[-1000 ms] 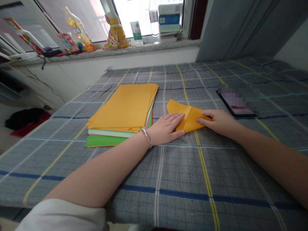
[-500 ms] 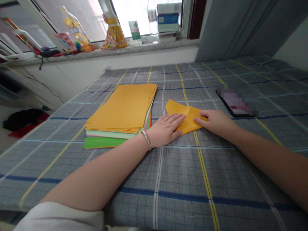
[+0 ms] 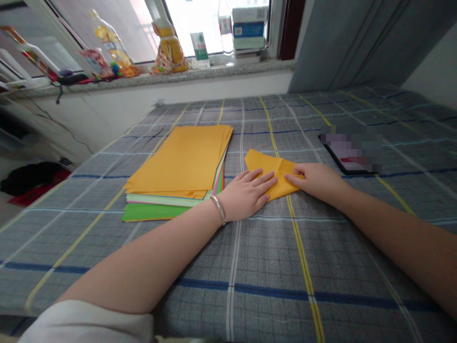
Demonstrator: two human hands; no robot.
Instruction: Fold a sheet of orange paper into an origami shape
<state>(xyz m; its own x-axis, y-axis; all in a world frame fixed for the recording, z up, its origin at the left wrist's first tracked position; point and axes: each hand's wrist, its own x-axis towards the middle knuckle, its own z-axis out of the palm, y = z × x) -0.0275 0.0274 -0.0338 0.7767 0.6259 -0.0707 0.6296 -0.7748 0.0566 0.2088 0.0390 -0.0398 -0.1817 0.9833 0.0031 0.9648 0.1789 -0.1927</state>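
Observation:
A folded sheet of orange paper (image 3: pixel 266 159) lies on the plaid cloth, with a crease running across its middle. Flat on its left part rests my left hand (image 3: pixel 248 193), fingers stretched out and a silver bangle at the wrist. My right hand (image 3: pixel 316 182) pinches the paper's right edge between thumb and curled fingers. The palm side of that hand is hidden. Just left of my left hand is a stack of coloured paper (image 3: pixel 182 159), orange on top with green and other colours beneath.
A phone or tablet (image 3: pixel 350 152), its screen blurred out, lies to the right on the plaid cloth (image 3: pixel 271 276). Along the windowsill (image 3: pixel 214 71) stand bottles, a green-and-white tube (image 3: pixel 199 49) and stacked boxes (image 3: pixel 250 29). A grey curtain (image 3: pixel 342 43) hangs at the back right.
Very little differs. The fingers of my left hand have shifted slightly on the paper, and my right hand keeps its pinch on the edge.

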